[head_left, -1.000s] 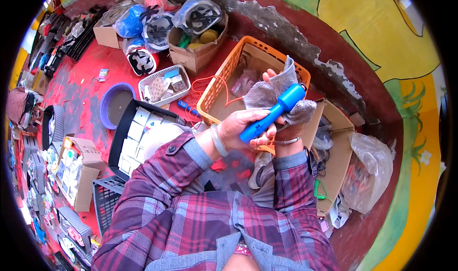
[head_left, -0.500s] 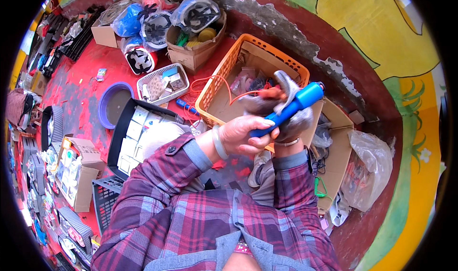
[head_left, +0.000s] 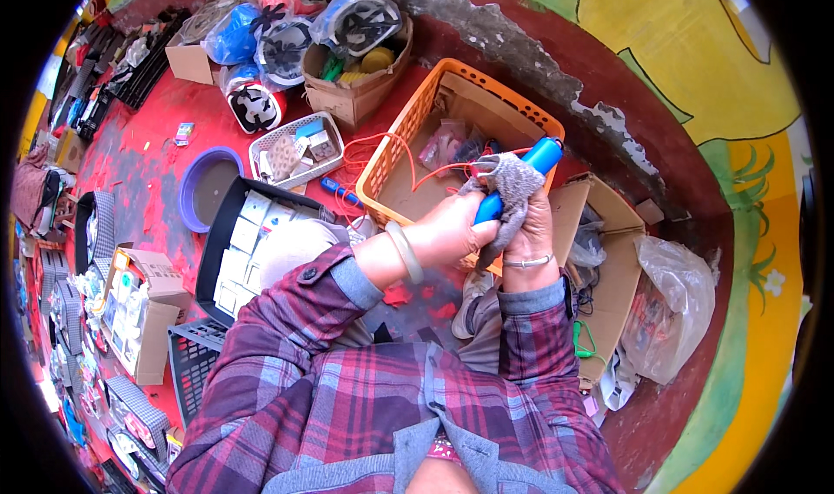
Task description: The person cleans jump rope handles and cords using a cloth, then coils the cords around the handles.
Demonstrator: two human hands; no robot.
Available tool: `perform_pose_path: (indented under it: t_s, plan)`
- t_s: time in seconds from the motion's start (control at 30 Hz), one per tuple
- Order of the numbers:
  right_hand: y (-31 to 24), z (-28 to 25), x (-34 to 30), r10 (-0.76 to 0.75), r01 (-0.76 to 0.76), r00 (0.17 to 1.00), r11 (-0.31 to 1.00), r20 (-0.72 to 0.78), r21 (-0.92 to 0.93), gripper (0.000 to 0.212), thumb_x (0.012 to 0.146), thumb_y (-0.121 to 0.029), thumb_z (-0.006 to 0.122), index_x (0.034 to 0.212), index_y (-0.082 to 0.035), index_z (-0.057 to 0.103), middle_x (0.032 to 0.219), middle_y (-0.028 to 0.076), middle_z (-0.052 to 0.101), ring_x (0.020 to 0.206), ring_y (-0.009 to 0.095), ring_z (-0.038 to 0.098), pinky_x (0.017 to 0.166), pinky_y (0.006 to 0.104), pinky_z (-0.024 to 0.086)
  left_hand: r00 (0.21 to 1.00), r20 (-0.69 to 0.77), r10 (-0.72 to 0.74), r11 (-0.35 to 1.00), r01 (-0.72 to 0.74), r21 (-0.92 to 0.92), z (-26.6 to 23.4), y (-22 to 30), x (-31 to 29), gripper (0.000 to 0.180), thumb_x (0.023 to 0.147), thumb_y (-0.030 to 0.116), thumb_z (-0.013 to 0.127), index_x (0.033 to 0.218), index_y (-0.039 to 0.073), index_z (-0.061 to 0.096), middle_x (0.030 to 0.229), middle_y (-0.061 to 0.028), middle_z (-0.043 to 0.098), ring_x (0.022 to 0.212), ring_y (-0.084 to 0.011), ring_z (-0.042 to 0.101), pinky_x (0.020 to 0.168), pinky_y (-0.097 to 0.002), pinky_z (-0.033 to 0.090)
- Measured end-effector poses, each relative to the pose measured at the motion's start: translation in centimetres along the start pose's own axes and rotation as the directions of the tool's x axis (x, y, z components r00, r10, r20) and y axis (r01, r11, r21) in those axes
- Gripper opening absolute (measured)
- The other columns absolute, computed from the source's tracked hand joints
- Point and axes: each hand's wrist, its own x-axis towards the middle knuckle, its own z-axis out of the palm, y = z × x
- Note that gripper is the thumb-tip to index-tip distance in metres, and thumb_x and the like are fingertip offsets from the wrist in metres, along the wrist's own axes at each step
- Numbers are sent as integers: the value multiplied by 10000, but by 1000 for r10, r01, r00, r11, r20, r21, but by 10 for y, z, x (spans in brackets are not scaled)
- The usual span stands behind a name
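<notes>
The blue tube-shaped tool (head_left: 514, 181) is gripped in the left hand (head_left: 452, 232) over the orange basket (head_left: 408, 129); a grey cloth (head_left: 514, 190) is clenched around it by the right hand (head_left: 528, 225). If that grip is loosened, the tool could be dropped into the basket.

The person wears a long-sleeved plaid flannel shirt (head_left: 373, 407) in purple, maroon and grey-blue checks, with grey-blue lining showing at the open collar and at the turned-back cuffs. A small dark button sits on the left cuff. On the left wrist is a smooth, pale, rounded bangle (head_left: 406, 252); on the right wrist, a thin silver-coloured bracelet (head_left: 527, 261). The left hand (head_left: 456, 232) and right hand (head_left: 528, 225) are bare.
</notes>
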Motion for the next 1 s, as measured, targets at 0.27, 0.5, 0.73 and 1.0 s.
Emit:
perform_pose_path:
  t_s: [0.27,0.5,0.73,1.0]
  plan:
    - [18,-10,9,-116,98,941,993,-317,-71,179,818,-175,628,897,-25,569,798,68,615,708,159,589,659,292,495,986,-86,143,610,-19,792,11,-19,0,308,777,231,592,884,10,407,664,-177,588,620,-359,608,551,-426,498]
    - [4,-4,2,-102,96,995,953,-6,-287,256,817,-218,621,953,-6,575,863,79,621,768,176,602,712,296,496,998,25,58,924,-63,377,-8,-8,6,355,781,208,570,1014,-18,427,783,-267,582,668,-407,591,605,-454,471]
    - [6,-4,-13,-33,76,958,987,286,-141,511,783,-376,619,1115,-4,508,1023,136,601,928,251,596,863,374,465,800,598,-49,482,544,-687,-17,13,-8,221,861,230,506,969,42,465,572,-11,401,383,-72,344,354,-202,274]
    - [-17,-17,6,81,62,971,823,224,-565,414,871,-327,558,1146,-19,522,1002,54,608,891,160,581,803,302,468,911,406,73,87,400,-912,-29,15,-8,244,892,315,475,900,74,440,525,12,359,352,-77,334,328,-191,274]
